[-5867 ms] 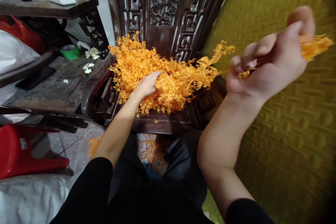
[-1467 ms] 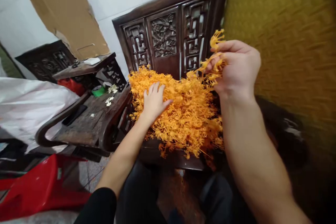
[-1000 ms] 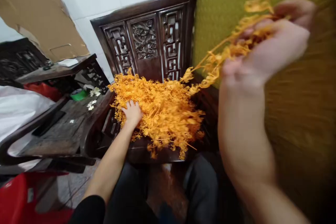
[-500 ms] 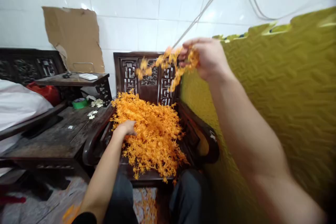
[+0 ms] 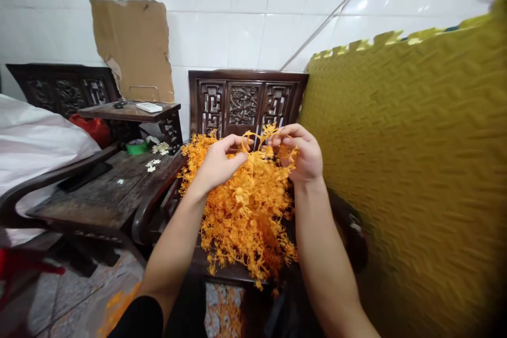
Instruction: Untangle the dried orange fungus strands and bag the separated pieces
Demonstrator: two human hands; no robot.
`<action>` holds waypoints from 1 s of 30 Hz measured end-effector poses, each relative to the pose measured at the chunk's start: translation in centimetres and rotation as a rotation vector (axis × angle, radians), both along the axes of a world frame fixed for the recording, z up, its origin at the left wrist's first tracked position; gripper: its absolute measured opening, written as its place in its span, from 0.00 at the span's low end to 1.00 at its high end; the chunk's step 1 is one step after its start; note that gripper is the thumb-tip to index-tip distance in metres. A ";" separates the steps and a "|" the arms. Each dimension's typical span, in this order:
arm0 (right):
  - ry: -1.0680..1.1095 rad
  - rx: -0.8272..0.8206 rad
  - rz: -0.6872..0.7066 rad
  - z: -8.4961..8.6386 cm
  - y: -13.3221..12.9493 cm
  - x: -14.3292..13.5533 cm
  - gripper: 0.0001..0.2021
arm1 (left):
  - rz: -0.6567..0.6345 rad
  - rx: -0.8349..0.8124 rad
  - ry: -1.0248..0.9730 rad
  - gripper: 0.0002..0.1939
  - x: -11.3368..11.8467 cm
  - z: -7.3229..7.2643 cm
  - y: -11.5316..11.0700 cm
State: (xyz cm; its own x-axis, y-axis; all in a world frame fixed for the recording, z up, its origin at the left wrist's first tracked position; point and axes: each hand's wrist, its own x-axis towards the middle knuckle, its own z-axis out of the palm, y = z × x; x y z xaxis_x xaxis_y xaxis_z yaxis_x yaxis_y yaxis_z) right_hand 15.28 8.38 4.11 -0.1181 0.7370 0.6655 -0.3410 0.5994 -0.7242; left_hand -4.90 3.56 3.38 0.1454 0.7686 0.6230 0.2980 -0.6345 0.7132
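A large heap of orange plastic flower-like sprigs (image 5: 249, 211) lies on the seat of a dark carved wooden chair (image 5: 245, 108). Above the heap, my left hand (image 5: 224, 161) pinches one side of an orange sprig (image 5: 267, 140) between thumb and fingers. On the other side, my right hand (image 5: 299, 150) has its fingers curled round the same sprig, with strands hanging by the palm. Both hands are close together. Where the held sprig ends and the heap behind it begins is hard to tell.
A yellow-green foam mat (image 5: 404, 158) stands upright along the right. To the left are a dark wooden side table (image 5: 91, 206), green tape (image 5: 137, 147), pale flower-shaped pieces (image 5: 152, 163) and a white device (image 5: 149, 108). Cardboard (image 5: 132, 47) leans against the tiled wall.
My right hand has come down from high above the chair with the orange sprig. My left hand has risen from the heap to meet it and now grips the sprig too. The view has shifted.
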 end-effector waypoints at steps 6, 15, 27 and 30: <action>-0.626 0.282 -0.391 -2.5 1.7 0.8 0.11 | 0.294 0.072 0.232 0.10 -1.0 -0.3 1.7; -0.643 0.506 -0.336 -0.4 -3.1 0.6 0.13 | 0.298 0.199 0.562 0.14 0.7 -0.8 0.8; -0.844 0.530 -0.282 -0.1 -4.1 3.0 0.07 | 0.266 0.384 0.699 0.08 0.2 0.1 -0.4; -0.852 0.517 -0.331 0.0 -4.5 3.4 0.08 | 0.214 0.310 0.671 0.07 0.0 0.0 -0.4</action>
State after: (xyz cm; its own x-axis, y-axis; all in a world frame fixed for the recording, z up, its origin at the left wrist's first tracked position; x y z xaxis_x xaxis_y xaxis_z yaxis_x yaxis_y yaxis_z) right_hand 18.67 3.88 4.10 -0.5398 0.4680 0.6997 0.3992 0.8741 -0.2767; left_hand -4.92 3.19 3.42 0.4360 0.6275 0.6451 0.7429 -0.6555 0.1355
